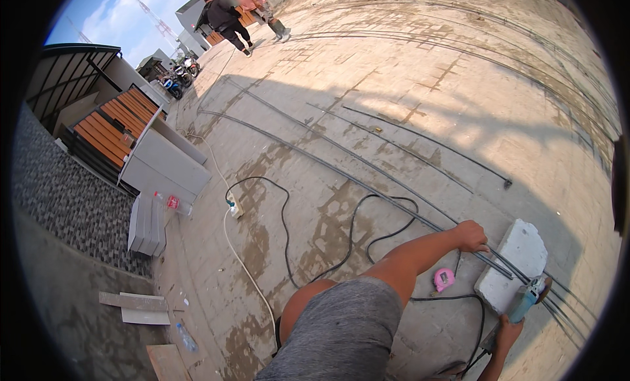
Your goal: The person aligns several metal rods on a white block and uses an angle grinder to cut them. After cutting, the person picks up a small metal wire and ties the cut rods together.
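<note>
My left hand (470, 236) is closed on long thin metal rods (367, 187) that run diagonally over the ground. Beside it, the rods cross a white concrete block (518, 243). My right hand (508, 332) grips a teal angle grinder (522, 302), whose disc end sits at the rods just past the block's right side. A pink tape measure (444, 280) lies on the ground below my left hand. A black cord (289, 204) loops under the rods.
A power strip (234, 204) with a white cable lies at left. Stacked white blocks (144, 223), boards (134, 302) and plastic bottles (186, 338) line the wall. Two people (233, 26) walk in the back, near parked motorbikes (180, 76). More rods (459, 40) stretch across the upper right.
</note>
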Tool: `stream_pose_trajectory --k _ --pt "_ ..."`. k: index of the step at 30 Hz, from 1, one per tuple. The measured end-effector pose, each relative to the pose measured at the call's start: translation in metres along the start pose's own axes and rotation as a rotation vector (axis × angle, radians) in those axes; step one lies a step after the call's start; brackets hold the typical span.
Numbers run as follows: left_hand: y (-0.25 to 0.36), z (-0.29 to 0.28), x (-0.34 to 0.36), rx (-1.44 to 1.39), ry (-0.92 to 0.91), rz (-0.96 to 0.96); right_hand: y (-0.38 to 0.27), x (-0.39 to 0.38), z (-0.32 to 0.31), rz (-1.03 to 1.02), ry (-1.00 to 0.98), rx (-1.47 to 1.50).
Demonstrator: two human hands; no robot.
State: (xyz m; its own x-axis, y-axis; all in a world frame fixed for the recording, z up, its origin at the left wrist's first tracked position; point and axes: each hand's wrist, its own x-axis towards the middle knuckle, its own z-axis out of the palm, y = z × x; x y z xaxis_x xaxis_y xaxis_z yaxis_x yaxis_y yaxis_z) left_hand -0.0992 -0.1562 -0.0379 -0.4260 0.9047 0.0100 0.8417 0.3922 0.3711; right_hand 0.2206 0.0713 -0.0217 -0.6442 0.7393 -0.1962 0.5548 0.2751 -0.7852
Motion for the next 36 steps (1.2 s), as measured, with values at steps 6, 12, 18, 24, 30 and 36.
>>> stream_pose_trajectory --k 6,12,18,24,30,36 --pt "-0.0015 0.0024 0.0023 0.011 -0.011 -0.002 0.0036 0.0003 0.0008 -0.007 0.006 0.019" --pt "-0.0012 0.0012 0.0022 0.019 -0.038 -0.005 0.0057 0.0031 -0.0037 0.018 -0.049 0.021" --pt "-0.0013 0.0016 0.0024 0.019 -0.034 -0.001 0.0065 0.003 -0.0007 0.037 -0.044 0.04" --pt "-0.0016 0.0024 0.0021 0.018 -0.026 0.002 0.0053 0.0008 -0.0005 0.005 -0.011 0.047" --pt "-0.0012 0.0022 0.003 0.01 -0.045 -0.008 0.0047 0.0031 -0.0034 0.031 -0.045 0.022" --pt "-0.0023 0.0029 0.0024 0.018 -0.027 0.01 0.0057 0.004 -0.0021 0.025 -0.046 0.014"
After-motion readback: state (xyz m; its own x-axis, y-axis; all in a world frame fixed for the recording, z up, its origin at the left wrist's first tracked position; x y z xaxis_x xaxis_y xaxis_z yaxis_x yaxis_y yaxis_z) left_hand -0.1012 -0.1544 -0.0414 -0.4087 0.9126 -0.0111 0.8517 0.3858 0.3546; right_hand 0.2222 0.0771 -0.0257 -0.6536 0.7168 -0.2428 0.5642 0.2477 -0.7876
